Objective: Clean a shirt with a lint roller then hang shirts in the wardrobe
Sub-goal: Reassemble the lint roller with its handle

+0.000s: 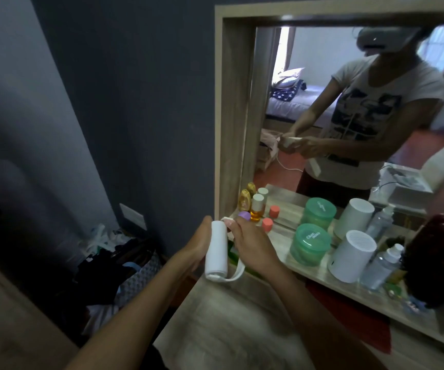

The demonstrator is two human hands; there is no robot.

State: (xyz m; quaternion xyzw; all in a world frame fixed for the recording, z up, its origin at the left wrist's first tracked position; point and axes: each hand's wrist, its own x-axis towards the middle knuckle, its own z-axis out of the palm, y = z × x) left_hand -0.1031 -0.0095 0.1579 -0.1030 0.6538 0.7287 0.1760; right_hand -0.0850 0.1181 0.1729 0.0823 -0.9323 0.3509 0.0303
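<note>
Now both hands (199, 247) (252, 247) hold lint roller (216, 249); green tub (310, 244) lidded.

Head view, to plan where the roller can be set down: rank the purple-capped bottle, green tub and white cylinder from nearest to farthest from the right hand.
1. Purple-capped bottle, just past the right hand fingertips.
2. Green tub, to the hand's right on the dresser.
3. White cylinder, farther right beside the tub.

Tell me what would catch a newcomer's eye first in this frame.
Front and centre, the left hand grips a white lint roller upright while the right hand pinches near its top end. Behind stands a wood-framed mirror reflecting the person, and to the right a green lidded tub and a white cylinder sit on the dresser.
</note>
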